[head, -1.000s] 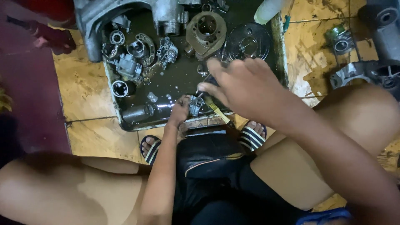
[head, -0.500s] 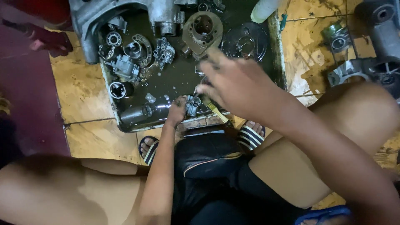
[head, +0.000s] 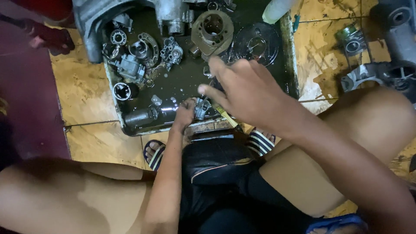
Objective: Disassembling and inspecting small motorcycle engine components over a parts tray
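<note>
Down near the tray's (head: 113, 100) front rim, the left hand (head: 185, 113) pinches a small metal part (head: 202, 107), likely hard, oily and slippery; best gripped by its edges. Just beyond, the right hand (head: 249, 93) hovers, fingers spread, holding nothing visible.

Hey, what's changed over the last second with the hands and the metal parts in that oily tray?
Very little. The right hand has spread its fingers a bit more above the tray, with the forefinger now pointing toward the left hand. The left hand keeps its grip on the small metal part at the tray's near edge. The other parts in the tray have not moved.
</note>
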